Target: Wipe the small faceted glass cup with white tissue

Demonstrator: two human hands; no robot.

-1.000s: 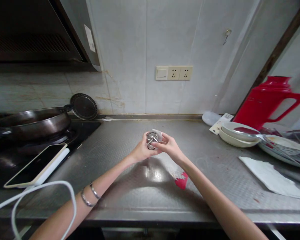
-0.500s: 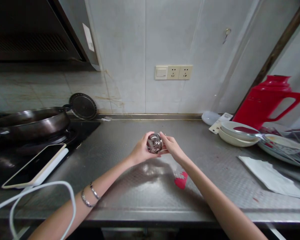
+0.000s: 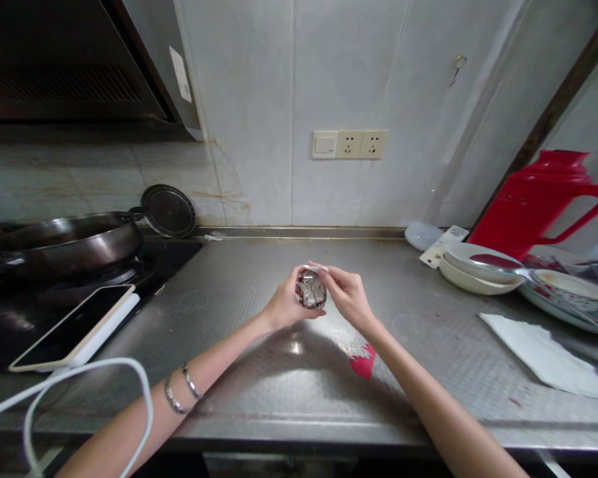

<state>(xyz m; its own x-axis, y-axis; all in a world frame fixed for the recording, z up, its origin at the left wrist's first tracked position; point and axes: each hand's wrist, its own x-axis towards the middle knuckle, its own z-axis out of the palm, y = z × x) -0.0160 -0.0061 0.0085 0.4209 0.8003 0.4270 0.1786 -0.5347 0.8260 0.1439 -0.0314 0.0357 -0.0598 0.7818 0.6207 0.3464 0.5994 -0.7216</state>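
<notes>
My left hand point(image 3: 287, 304) is wrapped round a small clear glass point(image 3: 311, 289) that shows dark reflections, holding it above the steel worktop point(image 3: 259, 392). Its thumb lies along the upper left side and its fingers reach underneath. At the glass's upper right edge, my right hand point(image 3: 347, 292) is closed in a pinch on a small white piece point(image 3: 319, 268), possibly paper or cloth. Most of that white piece is hidden by the fingers. Below the hands, a torn red patch point(image 3: 363, 362) lies flat on the worktop.
On the left are a hob with a steel pan point(image 3: 80, 242), a phone point(image 3: 74, 328) and a white cable point(image 3: 147, 398). To the right stand a red thermos jug point(image 3: 533, 206), stacked bowls point(image 3: 478, 272) and a white paper napkin point(image 3: 543, 352). Wall sockets point(image 3: 361, 144) are behind.
My right hand has shifted from the glass's right side to its upper edge, where the white piece now shows. Its fingers no longer reach under the glass. The view has turned slightly left.
</notes>
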